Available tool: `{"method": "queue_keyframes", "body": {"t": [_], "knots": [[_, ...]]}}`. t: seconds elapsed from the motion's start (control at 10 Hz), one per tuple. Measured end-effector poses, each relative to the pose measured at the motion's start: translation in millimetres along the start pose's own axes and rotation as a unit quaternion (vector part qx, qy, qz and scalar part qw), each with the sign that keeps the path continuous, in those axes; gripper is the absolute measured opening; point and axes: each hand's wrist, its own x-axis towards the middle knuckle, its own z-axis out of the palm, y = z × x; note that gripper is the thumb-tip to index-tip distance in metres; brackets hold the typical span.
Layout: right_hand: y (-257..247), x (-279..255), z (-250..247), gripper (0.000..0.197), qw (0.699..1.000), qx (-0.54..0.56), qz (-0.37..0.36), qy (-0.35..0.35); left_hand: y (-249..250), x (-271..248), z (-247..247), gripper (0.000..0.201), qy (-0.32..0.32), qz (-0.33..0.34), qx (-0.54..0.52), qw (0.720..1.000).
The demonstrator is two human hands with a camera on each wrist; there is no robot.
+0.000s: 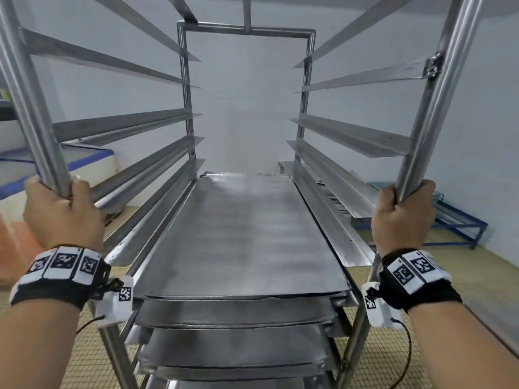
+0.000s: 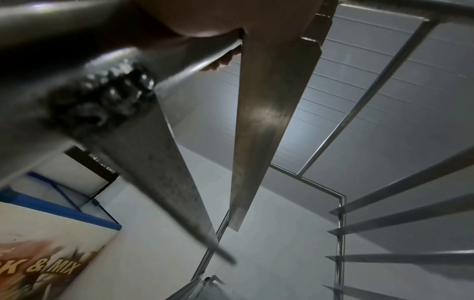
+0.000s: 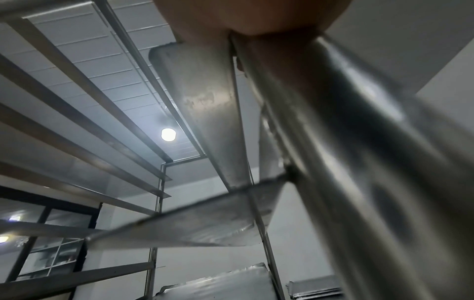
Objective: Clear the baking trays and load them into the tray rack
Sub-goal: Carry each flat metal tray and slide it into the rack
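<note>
Hands closed around the two front posts of the tray rack [image 1: 247, 30].

The left front post [image 1: 33, 113] is gripped by the left hand [image 1: 63, 213], and the right front post [image 1: 429, 113] by the right hand [image 1: 401, 217], fingers curled around the tubes. Baking trays [image 1: 241, 237] are seen stacked on the lower rails, the top one lying flat between both sides. The upper rails [image 1: 112, 126] carry nothing. In the wrist views the posts are blurred, so probably only part of each grip is shown.
</note>
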Motion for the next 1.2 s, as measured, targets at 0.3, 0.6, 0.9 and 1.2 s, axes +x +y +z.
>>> {"method": "queue_keyframes", "body": {"t": [0.3,0.6,0.9,1.2], "knots": [[13,20,57,0.026,1.000,0.010,-0.003,-0.004,-20,20,59,0.066,0.036,-0.062,0.022,0.997],[25,44,130,0.031,1.000,0.006,0.024,-0.006,-19,37,122,0.047,0.034,-0.038,-0.007,0.999],[41,65,214,0.030,0.999,0.014,0.025,-0.015,-39,71,190,0.044,0.027,-0.033,-0.004,0.999],[57,84,292,0.033,0.999,0.028,0.016,-0.006,-60,105,255,0.032,0.028,-0.031,-0.004,0.999]]}}
